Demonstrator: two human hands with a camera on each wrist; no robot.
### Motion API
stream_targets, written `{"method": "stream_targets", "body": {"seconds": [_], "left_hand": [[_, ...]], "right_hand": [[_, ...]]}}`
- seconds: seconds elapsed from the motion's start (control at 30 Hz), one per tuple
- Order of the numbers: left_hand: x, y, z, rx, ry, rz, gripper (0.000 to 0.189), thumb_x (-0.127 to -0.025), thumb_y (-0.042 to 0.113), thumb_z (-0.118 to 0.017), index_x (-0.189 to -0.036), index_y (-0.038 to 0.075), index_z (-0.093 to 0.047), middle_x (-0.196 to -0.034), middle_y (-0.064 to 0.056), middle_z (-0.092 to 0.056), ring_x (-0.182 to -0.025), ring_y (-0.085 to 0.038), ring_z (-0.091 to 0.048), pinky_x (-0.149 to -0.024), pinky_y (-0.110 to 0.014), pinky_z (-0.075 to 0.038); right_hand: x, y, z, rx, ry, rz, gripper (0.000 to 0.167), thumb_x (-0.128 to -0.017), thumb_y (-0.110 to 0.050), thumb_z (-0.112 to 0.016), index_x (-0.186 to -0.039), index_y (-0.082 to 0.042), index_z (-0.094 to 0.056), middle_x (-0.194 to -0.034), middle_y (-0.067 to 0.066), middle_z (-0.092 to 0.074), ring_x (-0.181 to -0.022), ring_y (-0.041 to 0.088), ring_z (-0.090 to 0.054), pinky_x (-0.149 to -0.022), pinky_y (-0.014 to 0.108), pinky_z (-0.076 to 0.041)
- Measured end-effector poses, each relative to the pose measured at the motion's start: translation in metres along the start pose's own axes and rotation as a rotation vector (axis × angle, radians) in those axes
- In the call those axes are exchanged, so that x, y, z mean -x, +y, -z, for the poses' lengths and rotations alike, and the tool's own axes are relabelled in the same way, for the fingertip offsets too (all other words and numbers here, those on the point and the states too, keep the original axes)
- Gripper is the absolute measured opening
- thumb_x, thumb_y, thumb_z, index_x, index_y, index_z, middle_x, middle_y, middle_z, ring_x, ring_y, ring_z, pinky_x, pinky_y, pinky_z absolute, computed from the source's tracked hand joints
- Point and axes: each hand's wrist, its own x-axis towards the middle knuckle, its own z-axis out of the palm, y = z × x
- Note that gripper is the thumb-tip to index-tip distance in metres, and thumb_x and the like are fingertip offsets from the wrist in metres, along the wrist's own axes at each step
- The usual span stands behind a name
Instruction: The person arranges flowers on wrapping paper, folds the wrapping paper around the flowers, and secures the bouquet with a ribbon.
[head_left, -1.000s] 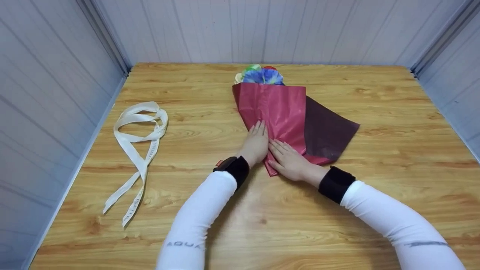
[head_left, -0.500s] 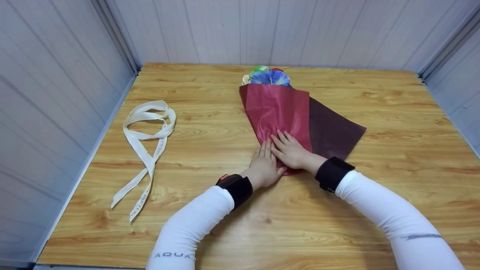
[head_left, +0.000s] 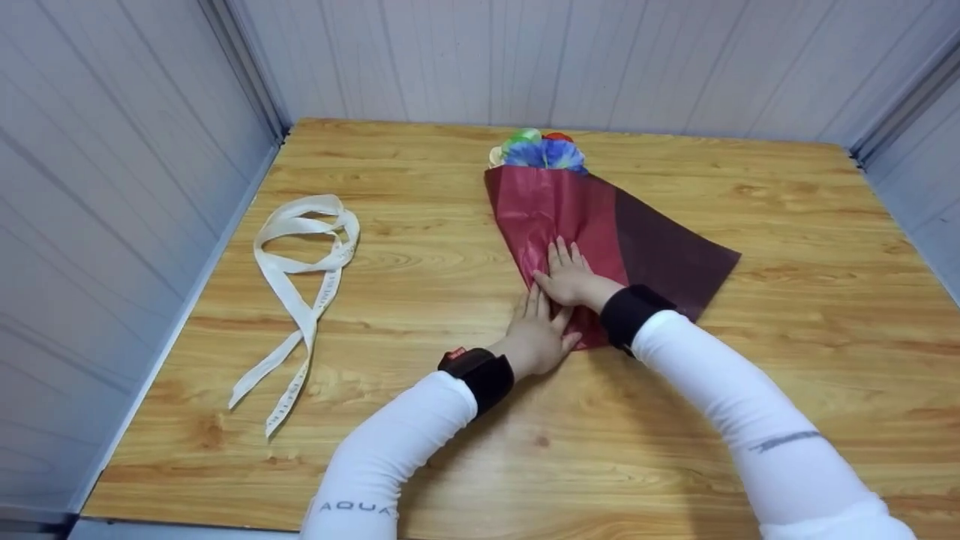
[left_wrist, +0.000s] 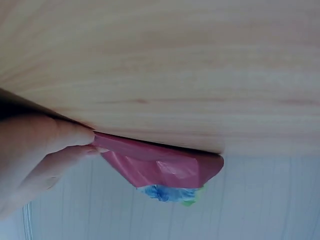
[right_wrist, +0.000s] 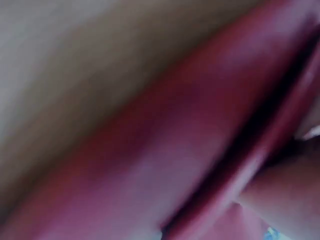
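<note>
Head view: flowers [head_left: 544, 155] lie near the table's [head_left: 420, 225] far edge in paper [head_left: 525, 202] that looks light, thin and easily creased. Left hand [head_left: 537, 339] and right hand [head_left: 573, 279] rest on it, fingers extended, close together; its narrow near end probably suits a grip best.

Left sleeve [head_left: 397, 442]: white, close to the arm, with small wrinkles and grey letters [head_left: 356, 508] which read AQUA | Left wristband [head_left: 480, 379]: black, wide, it carries a small red tag [head_left: 456, 353] | Right sleeve [head_left: 727, 382]: also white, wrinkled, with a thin grey marking [head_left: 784, 441], not readable | Right wristband [head_left: 637, 315]: black also, of similar width
</note>
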Motion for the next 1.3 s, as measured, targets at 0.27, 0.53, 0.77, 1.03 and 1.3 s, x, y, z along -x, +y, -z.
{"method": "stream_targets", "body": {"seconds": [0.27,0.53,0.77,1.03,1.3], "left_hand": [[0.002,0.006,-0.001,-0.02,0.005,-0.017,0.06,-0.101,0.051,-0.02,-0.154,0.026,-0.006,-0.157,-0.023,-0.004,-0.146,-0.035,0.002,-0.118,-0.046,-0.007],[0.001,0.009,-0.003,-0.027,-0.006,-0.031,0.06,-0.101,0.051,-0.018,-0.154,0.026,-0.006,-0.157,-0.024,-0.006,-0.146,-0.036,0.001,-0.118,-0.047,-0.005],[0.0,0.004,-0.006,-0.047,0.001,-0.017,0.057,-0.101,0.05,-0.018,-0.153,0.03,-0.007,-0.156,-0.024,-0.012,-0.145,-0.036,-0.008,-0.118,-0.046,-0.004],[0.005,0.004,-0.006,-0.034,0.0,-0.021,0.057,-0.101,0.05,-0.018,-0.153,0.032,-0.004,-0.156,-0.026,0.002,-0.146,-0.037,0.004,-0.118,-0.046,-0.007],[0.006,0.002,-0.004,-0.057,0.022,-0.017,0.056,-0.101,0.05,-0.019,-0.153,0.032,-0.004,-0.156,-0.027,0.001,-0.146,-0.038,0.002,-0.118,-0.046,-0.008]], "right_hand": [[-0.028,0.007,0.009,0.026,0.077,-0.055,0.07,-0.104,-0.04,-0.02,-0.147,0.009,0.007,-0.155,0.026,0.013,-0.143,0.039,0.015,-0.118,0.046,0.001],[-0.011,0.016,0.01,0.124,0.043,0.104,0.072,-0.103,-0.045,-0.022,-0.149,0.001,0.007,-0.156,0.021,0.015,-0.144,0.038,0.013,-0.116,0.052,0.002],[-0.009,0.021,0.012,0.291,-0.105,0.299,0.066,-0.102,-0.047,-0.026,-0.153,-0.013,0.0,-0.158,0.015,0.015,-0.145,0.033,0.012,-0.117,0.051,-0.001],[-0.037,0.034,0.016,0.21,-0.019,0.242,0.063,-0.103,-0.045,-0.021,-0.153,-0.015,0.002,-0.159,0.008,0.014,-0.145,0.034,0.011,-0.116,0.051,0.003],[-0.036,0.036,0.024,0.078,0.061,0.139,0.068,-0.1,-0.055,-0.02,-0.153,-0.02,0.001,-0.159,0.011,0.013,-0.144,0.037,0.016,-0.115,0.054,0.006]]}}
